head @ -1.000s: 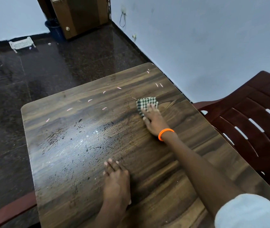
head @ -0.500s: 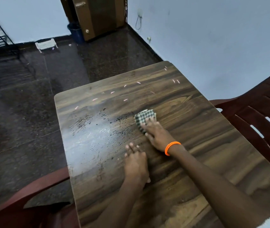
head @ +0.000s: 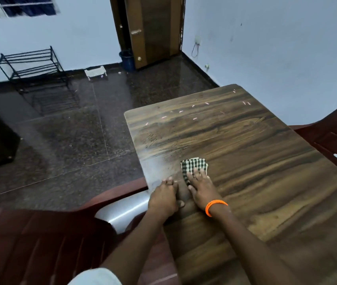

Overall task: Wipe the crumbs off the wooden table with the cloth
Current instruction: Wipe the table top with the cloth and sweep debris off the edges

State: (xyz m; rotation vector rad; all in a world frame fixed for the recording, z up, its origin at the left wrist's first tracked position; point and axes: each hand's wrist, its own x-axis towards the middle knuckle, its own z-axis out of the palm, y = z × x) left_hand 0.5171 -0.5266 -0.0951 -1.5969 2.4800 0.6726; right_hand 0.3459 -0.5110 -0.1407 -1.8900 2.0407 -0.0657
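My right hand (head: pixel 202 189), with an orange band at the wrist, presses flat on a green-and-white checked cloth (head: pixel 194 165) near the left edge of the wooden table (head: pixel 266 161). My left hand (head: pixel 164 195) lies palm down on the table beside it, fingers together, holding nothing. Several pale crumbs (head: pixel 181 112) lie scattered along the far end of the table. Dark specks (head: pixel 153 138) sit near the far left part of the top.
A maroon plastic chair (head: pixel 40 243) stands left of the table below my arms, another maroon chair (head: pixel 336 136) to the right. Dark tiled floor (head: pixel 71 136) spreads left. A black metal rack (head: pixel 32 64), a white basket (head: pixel 95 73) and a wooden door (head: pixel 155 29) are at the back.
My right hand has dragged the cloth from the far right of the table toward me and to the left edge. My left hand stayed flat beside it; the view swung left.
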